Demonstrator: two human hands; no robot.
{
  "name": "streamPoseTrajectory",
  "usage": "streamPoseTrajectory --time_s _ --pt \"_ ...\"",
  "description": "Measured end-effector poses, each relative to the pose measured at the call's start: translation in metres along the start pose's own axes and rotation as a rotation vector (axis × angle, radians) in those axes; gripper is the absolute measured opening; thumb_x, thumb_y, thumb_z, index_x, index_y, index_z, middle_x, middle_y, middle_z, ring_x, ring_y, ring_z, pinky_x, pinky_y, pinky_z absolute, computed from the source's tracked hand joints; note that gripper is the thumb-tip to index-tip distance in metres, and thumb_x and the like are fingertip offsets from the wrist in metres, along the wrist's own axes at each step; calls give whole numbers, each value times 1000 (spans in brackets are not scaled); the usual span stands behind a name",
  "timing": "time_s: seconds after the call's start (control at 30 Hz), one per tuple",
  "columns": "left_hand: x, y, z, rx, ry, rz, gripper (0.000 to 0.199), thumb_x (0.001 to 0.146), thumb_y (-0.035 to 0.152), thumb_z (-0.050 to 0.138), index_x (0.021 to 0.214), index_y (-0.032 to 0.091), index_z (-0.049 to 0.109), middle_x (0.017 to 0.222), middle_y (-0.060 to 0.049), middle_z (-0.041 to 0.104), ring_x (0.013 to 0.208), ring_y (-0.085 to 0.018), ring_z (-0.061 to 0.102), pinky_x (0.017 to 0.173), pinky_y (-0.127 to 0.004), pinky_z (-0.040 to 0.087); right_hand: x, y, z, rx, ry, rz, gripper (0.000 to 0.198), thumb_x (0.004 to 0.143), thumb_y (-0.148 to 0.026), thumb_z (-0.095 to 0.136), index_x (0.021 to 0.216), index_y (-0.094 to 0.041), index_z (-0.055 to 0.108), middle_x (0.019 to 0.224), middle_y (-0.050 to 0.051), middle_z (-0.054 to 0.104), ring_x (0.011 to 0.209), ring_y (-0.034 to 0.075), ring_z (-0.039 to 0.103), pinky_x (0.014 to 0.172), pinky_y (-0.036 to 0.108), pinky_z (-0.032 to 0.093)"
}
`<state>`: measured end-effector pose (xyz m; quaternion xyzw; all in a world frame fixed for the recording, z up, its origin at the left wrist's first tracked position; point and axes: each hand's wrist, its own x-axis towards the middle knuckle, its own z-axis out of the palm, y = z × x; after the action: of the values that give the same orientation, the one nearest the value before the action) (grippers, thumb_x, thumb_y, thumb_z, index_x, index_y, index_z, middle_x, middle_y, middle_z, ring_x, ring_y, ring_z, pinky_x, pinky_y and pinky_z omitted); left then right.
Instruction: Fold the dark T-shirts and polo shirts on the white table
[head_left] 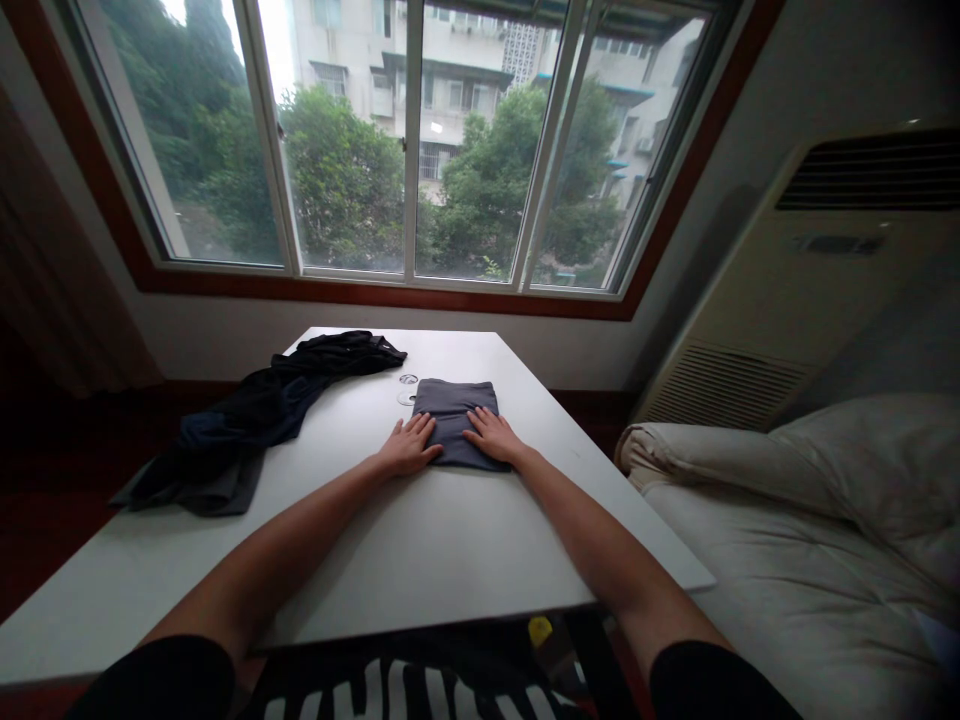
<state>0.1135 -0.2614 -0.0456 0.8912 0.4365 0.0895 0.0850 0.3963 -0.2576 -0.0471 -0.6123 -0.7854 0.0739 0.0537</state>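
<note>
Grey fabric, folded into a compact, roughly rectangular bundle, lies in front of you on the white table, as the head view shows. This folded cloth sits between your two hands, nearer the table's right edge than the dark heap of clothes does. Your left hand is palm down and unclenched, its fingertips and thumb over the cloth's left border while the palm is largely off it. Your right hand is flattened too, fingers reaching inward across the right side. Neither hand grasps anything; how hard they press, you cannot tell from this angle.

Work seems to be at flattening the layers, so keep both palms low and the pressure even. A shallow crease runs across the cloth between your fingers; stroke outward from the middle toward both sides, rather than pushing inward, which would likely bunch it. Hold one side steady if the other starts to slide, and check that the near edge lies straight with no layer peeking out.

Mind the small round pieces just beyond the left border: sweeping too wide could knock them. The dark heap, well apart on your left, leaves your arms room.
</note>
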Motion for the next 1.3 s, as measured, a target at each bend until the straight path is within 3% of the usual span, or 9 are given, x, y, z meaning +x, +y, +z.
streamPoseTrajectory --time_s 0.13,0.23,0.4,0.57,0.73,0.87,1.03,1.17,1.3 --pt "1 -13 -4 19 28 -132 79 104 70 29 167 22 29 175 -15 20 161 -36 19 127 -60 16 -6 21 -5 3 44 171 81 105 -73 29 169 -22 27 174 14 17 162 30 14 129 56 14" --pt "-3 -12 -4 43 53 -93 75 104 66 31 166 23 32 175 -14 20 163 -35 14 128 -61 13 -15 26 -9 -37 116 220 78 107 -68 31 167 -18 32 172 17 24 162 31 17 128 56 14" --pt "-7 1 -3 44 36 50 74 104 62 37 166 23 33 175 -12 21 163 -32 13 130 -58 10 -22 -12 -5 -70 212 43 70 108 -60 36 163 -16 41 172 16 24 162 30 16 130 52 14" --pt "-8 6 -7 39 3 26 82 101 66 42 167 19 32 175 -14 21 163 -32 15 130 -57 12 -22 -63 16 -17 159 -110 67 110 -56 32 165 -19 38 173 14 24 162 29 18 129 53 17" --pt "-10 5 -10 26 0 20 80 100 67 43 166 22 33 175 -12 22 162 -32 17 129 -56 13 -23 -50 10 -46 78 -4 79 106 -69 35 168 -20 32 173 14 20 162 34 16 129 57 15" --pt "-12 9 -13 39 26 23 76 100 65 45 162 22 39 173 -13 29 160 -35 23 128 -57 16 -28 -22 -10 -70 78 38 77 104 -69 42 162 -17 45 168 15 35 157 33 30 126 47 28" --pt "-22 33 -26 109 91 128 59 92 54 62 138 19 60 149 -17 56 138 -36 49 119 -50 35 -32 -17 -24 -66 298 56 48 111 -49 38 134 -22 70 142 11 66 131 25 61 116 37 41" --pt "-32 61 -34 98 63 268 50 89 63 66 114 20 66 121 -14 65 114 -34 60 102 -47 46 -28 -29 -17 -82 347 -54 49 108 -45 47 147 -19 62 156 13 53 146 27 47 123 41 35" --pt "-31 69 -27 21 121 283 31 99 50 56 107 23 66 118 -10 66 114 -30 59 102 -45 45 -22 -32 -2 -89 175 -217 56 109 -47 43 160 -23 48 169 9 34 158 28 28 128 48 25"
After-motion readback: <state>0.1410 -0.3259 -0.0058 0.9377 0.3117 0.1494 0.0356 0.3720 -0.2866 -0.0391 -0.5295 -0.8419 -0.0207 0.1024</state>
